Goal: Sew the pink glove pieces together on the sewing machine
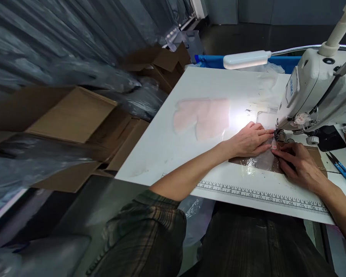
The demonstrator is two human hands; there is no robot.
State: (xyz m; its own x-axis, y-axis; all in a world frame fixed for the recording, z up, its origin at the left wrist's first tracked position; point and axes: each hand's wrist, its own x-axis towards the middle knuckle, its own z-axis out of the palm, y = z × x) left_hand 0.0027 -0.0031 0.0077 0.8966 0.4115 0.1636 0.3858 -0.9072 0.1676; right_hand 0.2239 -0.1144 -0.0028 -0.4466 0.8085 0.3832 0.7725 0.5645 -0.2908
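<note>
My left hand (250, 140) lies flat, fingers stretched to the right, on a thin white see-through fabric (265, 161) at the sewing machine. Its fingertips are close to the presser foot (277, 135). My right hand (298, 163) is curled at the fabric's right side, its thumb and forefinger closed on the edge. A small white label with red marks (274, 145) shows between the two hands. Under the fabric is a shiny brown plate (249, 162) on the table. The white sewing machine head (308, 84) stands over the work; the needle is too small to make out.
Pale pink cut fabric (212, 117) lies on the white table (150, 154), left of my hands. Blue thread snips (343, 169) and a black phone-like object (331, 138) lie at right. A lamp (246, 59) hangs above. Cardboard boxes (72, 115) stand left.
</note>
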